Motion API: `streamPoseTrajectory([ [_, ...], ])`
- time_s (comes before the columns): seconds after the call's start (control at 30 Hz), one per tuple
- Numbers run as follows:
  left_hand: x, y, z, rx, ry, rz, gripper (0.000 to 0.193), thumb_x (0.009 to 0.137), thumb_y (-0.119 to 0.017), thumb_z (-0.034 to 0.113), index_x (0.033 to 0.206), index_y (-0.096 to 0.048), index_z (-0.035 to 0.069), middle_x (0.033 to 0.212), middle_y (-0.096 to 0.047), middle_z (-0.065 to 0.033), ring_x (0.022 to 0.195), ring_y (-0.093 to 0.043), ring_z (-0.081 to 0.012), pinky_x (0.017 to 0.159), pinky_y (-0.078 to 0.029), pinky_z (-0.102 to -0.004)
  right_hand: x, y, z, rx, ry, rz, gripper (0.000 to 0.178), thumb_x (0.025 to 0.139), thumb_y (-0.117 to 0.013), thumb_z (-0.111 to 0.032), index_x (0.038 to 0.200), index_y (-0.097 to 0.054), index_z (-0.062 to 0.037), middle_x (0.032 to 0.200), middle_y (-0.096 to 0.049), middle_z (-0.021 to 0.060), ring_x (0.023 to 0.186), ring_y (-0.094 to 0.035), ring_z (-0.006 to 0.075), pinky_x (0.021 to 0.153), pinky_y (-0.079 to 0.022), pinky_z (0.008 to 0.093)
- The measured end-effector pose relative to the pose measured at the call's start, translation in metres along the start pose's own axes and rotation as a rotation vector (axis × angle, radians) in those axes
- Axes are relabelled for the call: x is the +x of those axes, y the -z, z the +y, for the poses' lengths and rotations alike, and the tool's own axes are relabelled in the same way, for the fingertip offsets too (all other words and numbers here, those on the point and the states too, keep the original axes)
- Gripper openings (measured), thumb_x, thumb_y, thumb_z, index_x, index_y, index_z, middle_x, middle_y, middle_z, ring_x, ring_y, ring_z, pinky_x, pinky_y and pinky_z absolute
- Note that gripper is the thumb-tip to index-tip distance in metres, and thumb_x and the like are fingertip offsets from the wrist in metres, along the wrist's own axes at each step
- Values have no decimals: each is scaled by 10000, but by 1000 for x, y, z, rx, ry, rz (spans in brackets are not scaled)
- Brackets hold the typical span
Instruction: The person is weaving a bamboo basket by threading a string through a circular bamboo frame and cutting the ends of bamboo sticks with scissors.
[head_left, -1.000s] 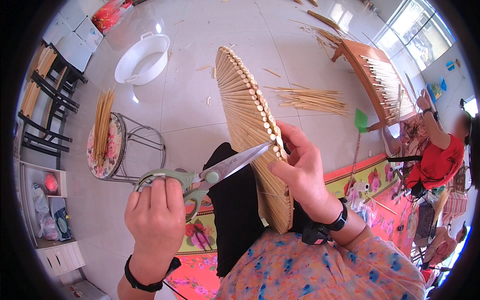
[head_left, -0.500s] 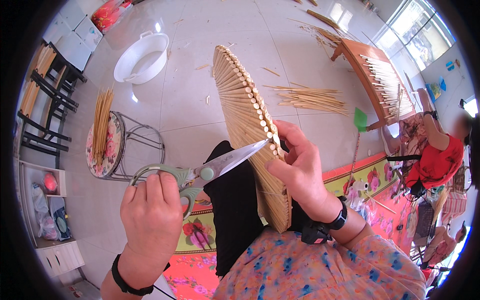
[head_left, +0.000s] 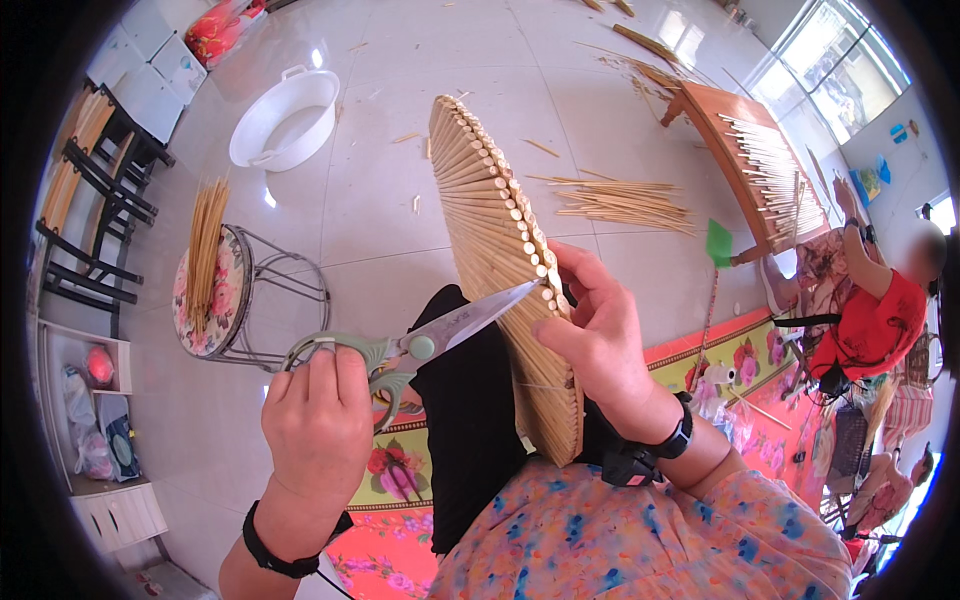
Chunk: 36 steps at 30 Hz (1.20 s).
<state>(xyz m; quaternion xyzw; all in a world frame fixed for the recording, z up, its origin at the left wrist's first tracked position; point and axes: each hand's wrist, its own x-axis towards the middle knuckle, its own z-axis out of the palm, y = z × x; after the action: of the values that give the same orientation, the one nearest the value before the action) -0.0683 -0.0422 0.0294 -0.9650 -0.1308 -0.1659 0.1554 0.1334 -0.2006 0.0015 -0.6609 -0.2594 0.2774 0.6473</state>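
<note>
Two hands are engaged. Left hand (head_left: 318,420) is clenched through the grey-green handles of the steel scissors (head_left: 400,349), blade tips reaching the edge of the fan-shaped panel of pale bamboo sticks (head_left: 497,250). Right hand (head_left: 598,338) grasps that panel just beside the blades, holding it upright over the lap. Trimming appears in hand; the next cut calls for steady support and fingers kept off the blades.

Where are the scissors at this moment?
In the head view, the scissors are left of centre, their green handles held by the left hand. Their blade tips touch the edge of the bamboo fan piece, which the right hand holds.
</note>
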Motion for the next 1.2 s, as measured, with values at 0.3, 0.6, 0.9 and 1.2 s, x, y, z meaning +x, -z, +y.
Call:
streamPoseTrajectory([
  [0.3, -1, 8, -1, 25, 9, 12, 122, 772, -617, 50, 886, -578, 31, 729, -504, -45, 601, -529, -183, 567, -407, -314, -2, -2, 0, 16, -2, -14, 639, 724, -612, 81, 1347, -519, -25, 1223, -488, 60, 1139, -499, 154, 968, -476, 337],
  [0.6, 4, 19, 3, 119, -5, -33, 121, 764, -620, 30, 875, -576, 8, 726, -487, -51, 596, -518, -174, 565, -399, -309, -1, -3, -1, 12, 12, -7, 638, 724, -621, 75, 1347, -516, -19, 1222, -494, 67, 1129, -511, 154, 960, -480, 329],
  [0.9, 5, 21, -1, 60, -22, -62, 187, 721, -625, 16, 901, -580, -7, 708, -495, -48, 578, -532, -190, 567, -424, -334, -3, -2, -5, -57, 7, -7, 623, 725, -619, 65, 1334, -524, -31, 1193, -504, 66, 1105, -516, 150, 955, -484, 329],
  [1.2, -24, -14, 2, -890, 394, 198, 322, 831, -641, 24, 1146, -575, 26, 848, -599, -9, 701, -551, -97, 632, -463, -238, 1, 2, 7, 29, -6, -8, 642, 732, -643, 60, 1352, -501, -25, 1197, -514, 62, 1132, -516, 156, 979, -473, 336],
])
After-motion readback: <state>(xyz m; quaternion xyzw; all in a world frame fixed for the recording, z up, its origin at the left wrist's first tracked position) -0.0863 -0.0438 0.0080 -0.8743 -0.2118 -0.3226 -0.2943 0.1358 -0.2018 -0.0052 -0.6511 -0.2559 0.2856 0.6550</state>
